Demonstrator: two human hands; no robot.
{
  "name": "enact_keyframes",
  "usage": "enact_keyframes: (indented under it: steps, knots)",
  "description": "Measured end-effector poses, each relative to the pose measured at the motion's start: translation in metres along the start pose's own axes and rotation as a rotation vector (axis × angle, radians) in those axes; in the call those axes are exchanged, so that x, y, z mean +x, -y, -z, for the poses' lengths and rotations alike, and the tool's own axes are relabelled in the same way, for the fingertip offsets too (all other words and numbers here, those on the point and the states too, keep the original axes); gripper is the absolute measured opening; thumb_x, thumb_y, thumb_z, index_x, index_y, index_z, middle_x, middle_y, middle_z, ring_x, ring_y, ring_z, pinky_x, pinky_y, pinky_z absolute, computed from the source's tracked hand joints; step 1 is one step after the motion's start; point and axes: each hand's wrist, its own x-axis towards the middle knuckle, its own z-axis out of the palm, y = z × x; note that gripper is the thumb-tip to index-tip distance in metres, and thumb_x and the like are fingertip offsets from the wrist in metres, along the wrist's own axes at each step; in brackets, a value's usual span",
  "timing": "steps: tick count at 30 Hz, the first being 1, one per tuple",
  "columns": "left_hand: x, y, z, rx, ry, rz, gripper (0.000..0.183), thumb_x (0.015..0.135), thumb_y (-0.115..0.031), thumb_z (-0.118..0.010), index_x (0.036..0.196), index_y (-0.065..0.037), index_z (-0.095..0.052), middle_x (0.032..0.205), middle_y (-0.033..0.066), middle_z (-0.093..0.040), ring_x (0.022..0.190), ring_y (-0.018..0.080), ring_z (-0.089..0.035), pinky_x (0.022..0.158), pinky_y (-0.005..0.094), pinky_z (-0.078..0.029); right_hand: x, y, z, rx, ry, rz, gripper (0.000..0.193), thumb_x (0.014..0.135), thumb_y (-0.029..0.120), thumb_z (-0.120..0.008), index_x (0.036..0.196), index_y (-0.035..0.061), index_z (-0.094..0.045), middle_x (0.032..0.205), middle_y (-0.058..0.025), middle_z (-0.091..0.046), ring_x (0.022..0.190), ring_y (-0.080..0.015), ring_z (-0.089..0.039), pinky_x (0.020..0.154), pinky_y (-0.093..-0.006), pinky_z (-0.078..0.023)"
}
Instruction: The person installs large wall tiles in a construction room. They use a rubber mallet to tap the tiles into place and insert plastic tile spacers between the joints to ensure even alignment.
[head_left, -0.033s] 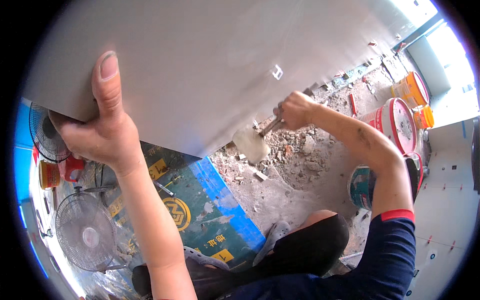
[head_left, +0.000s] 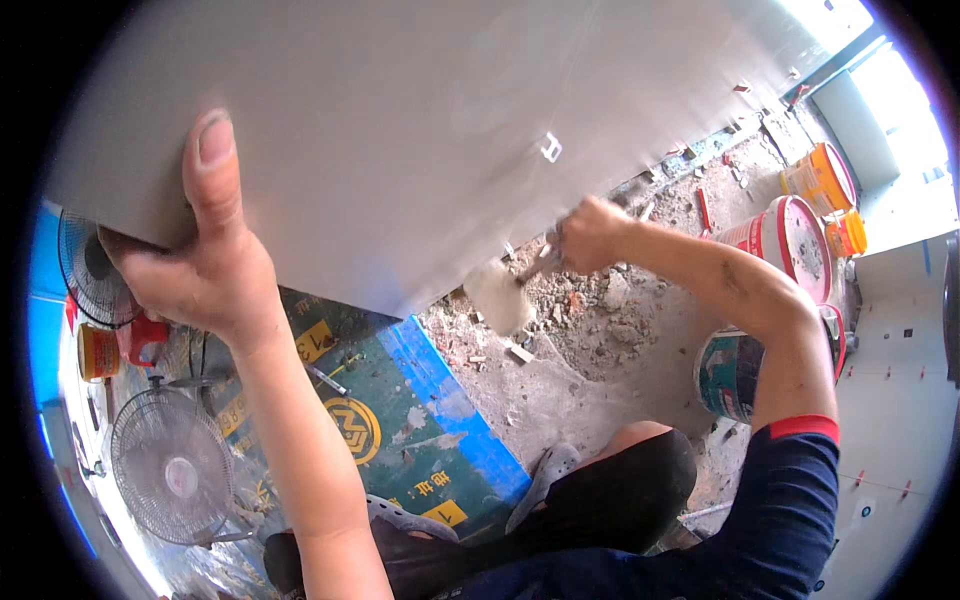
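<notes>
A large smooth grey tile (head_left: 380, 130) fills the upper part of the view, with its lower corner above the floor. My left hand (head_left: 205, 260) is closed on its left edge, the thumb lying against the face and the fingers hidden behind. In my right hand (head_left: 592, 237) is the handle of a trowel (head_left: 497, 298), whose pale blade is blurred by motion. The blade hangs below the tile's lower right edge, over rubble; whether it touches the tile I cannot tell. A small white tile clip (head_left: 551, 147) shows against the tile's face.
Broken rubble (head_left: 620, 320) covers the floor under the tile's right edge. Buckets stand at right: a red-white one (head_left: 800, 250), orange ones and a teal one (head_left: 725, 375). Fans (head_left: 170, 465) stand at left beside a green floor sheet (head_left: 400, 400) edged with blue tape.
My right hand has come slightly nearer to me with the trowel, and its blade has shifted a little. My left hand stays on the tile's edge.
</notes>
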Motion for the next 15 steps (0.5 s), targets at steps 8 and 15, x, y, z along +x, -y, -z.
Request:
enact_keyframes:
  steps: [8, 15]
  knots:
    - [-0.002, -0.002, 0.006, 0.168, 0.041, 0.072, 0.078, 0.081, -0.06, -0.07, 0.114, 0.009, -0.055, 0.104, 0.0219, -0.066, 0.094, 0.0302, -0.069, 0.073, 0.038, -0.06, -0.038, -0.008, 0.004, -0.042, -0.225, 0.05, 0.059, 0.094, 0.068, -0.041, 0.094, 0.0123, -0.062, 0.067, -0.0012, -0.062, 0.066, -0.0175, -0.066, 0.064, -0.0336, -0.055]
    - [-0.002, 0.005, 0.008, 0.168, 0.038, 0.076, 0.081, 0.082, -0.061, -0.068, 0.119, 0.009, -0.051, 0.105, 0.0229, -0.063, 0.094, 0.0317, -0.069, 0.073, 0.0376, -0.061, -0.067, -0.011, 0.038, 0.082, -0.433, 0.09, 0.065, 0.091, 0.073, -0.04, 0.081, 0.0125, -0.061, 0.065, -0.0011, -0.061, 0.06, -0.0183, -0.065, 0.055, -0.0342, -0.054]
